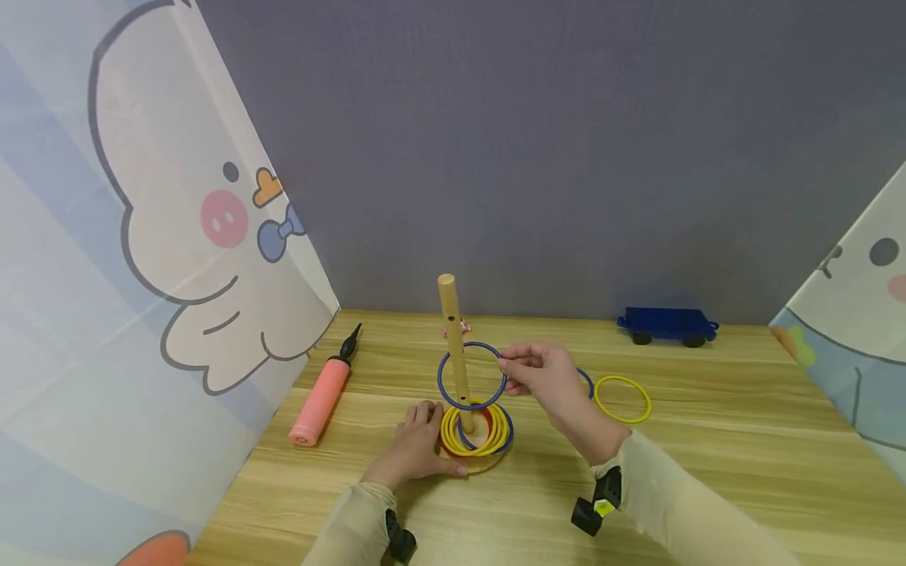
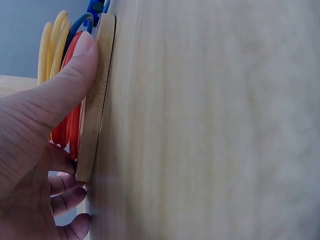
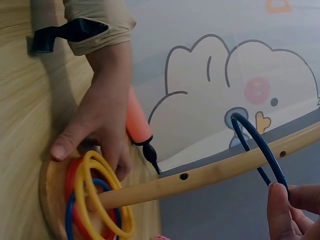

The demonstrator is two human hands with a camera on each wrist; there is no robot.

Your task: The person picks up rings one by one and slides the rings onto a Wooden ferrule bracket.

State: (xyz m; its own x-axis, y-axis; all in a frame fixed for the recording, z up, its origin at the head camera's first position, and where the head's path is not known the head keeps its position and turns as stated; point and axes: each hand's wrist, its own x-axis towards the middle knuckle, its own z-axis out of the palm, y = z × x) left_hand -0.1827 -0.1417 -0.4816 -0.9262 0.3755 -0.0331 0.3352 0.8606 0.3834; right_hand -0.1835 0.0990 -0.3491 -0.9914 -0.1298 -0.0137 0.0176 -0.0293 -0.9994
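Right hand [image 1: 541,377] at frame centre pinches a blue ring [image 1: 472,376] around the upright peg [image 1: 454,346]; left hand [image 1: 418,444] presses the wooden base [image 2: 95,100], fingers relaxed

We see a blue ring [image 1: 472,376] held upright around the wooden peg [image 1: 453,338], partway down its length, pinched at its right edge; the peg stands upright, slightly tilted, on a round wooden base [image 2: 95,100] that lies flat on the table. Around the foot of the peg lies a stack of rings [image 1: 476,429], yellow on top, with red and blue beneath.
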